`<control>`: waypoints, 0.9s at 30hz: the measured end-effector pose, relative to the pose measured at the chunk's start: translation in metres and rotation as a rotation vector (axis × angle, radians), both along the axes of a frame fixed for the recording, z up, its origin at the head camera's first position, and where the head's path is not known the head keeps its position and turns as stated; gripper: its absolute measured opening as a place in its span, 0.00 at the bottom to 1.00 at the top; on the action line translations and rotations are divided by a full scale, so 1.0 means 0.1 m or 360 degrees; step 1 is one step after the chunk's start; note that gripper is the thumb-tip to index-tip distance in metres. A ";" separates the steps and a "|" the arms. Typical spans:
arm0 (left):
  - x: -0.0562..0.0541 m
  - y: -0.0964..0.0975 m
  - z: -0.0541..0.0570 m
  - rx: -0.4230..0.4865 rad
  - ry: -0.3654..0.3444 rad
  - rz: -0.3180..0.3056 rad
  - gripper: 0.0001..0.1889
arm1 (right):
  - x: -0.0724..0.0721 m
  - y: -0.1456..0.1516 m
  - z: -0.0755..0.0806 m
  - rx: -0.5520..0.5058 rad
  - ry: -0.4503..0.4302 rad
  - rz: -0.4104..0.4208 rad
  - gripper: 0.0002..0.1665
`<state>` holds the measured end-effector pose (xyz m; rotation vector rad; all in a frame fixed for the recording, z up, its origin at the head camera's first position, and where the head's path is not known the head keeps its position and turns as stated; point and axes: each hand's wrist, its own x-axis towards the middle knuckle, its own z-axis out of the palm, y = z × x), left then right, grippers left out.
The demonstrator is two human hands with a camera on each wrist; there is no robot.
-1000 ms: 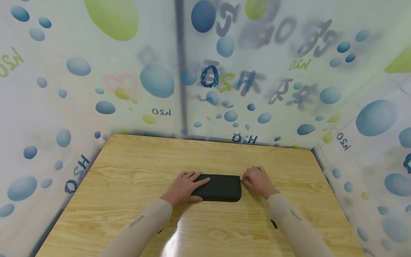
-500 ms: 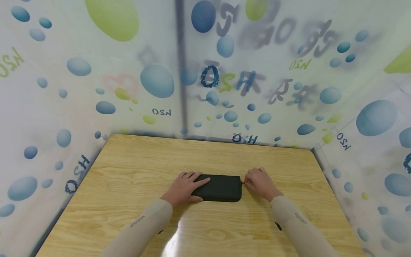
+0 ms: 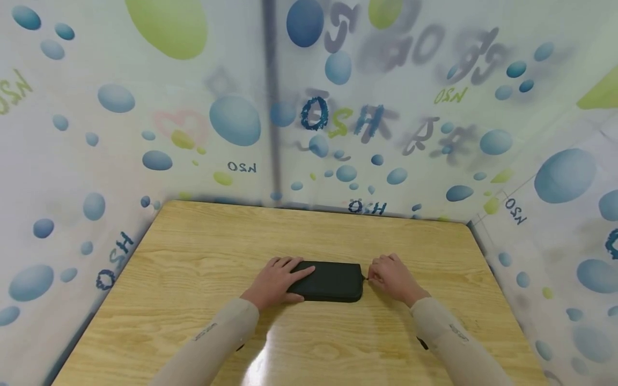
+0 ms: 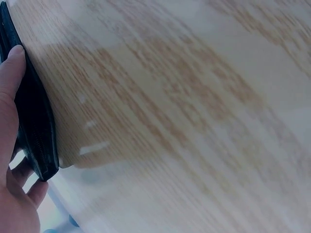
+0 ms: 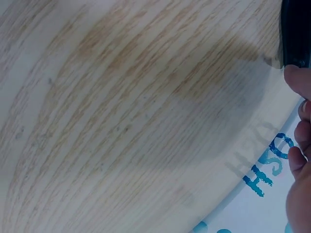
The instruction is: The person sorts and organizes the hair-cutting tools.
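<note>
A black zip-around wallet (image 3: 333,281) lies flat on the wooden table, long side running left to right. My left hand (image 3: 274,283) holds its left end, fingers spread over the top and thumb along the near edge. In the left wrist view the thumb and fingertips reach round the wallet (image 4: 36,107), and its zipped edge shows. My right hand (image 3: 393,279) is just beyond the right end, fingers curled, pinching the small zipper pull (image 3: 365,278). In the right wrist view the thumb of the right hand (image 5: 300,145) is close to the wallet's corner (image 5: 296,34).
The wooden table (image 3: 232,230) extends on all sides of the wallet. Behind it and at both sides hang white curtains (image 3: 410,96) printed with blue and green drops and lettering. A bright glare streak lies on the table's near part.
My right hand has shifted slightly right and toward me, with the zipper pull moving down the wallet's right end. My left hand and the wallet have stayed in place.
</note>
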<state>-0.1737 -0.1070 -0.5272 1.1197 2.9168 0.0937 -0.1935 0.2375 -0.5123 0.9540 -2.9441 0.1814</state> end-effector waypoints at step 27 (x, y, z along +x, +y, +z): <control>0.00 0.00 -0.01 -0.0004 0.0038 -0.0007 0.39 | 0.18 -0.03 0.01 -0.0025 -0.0121 0.0155 0.07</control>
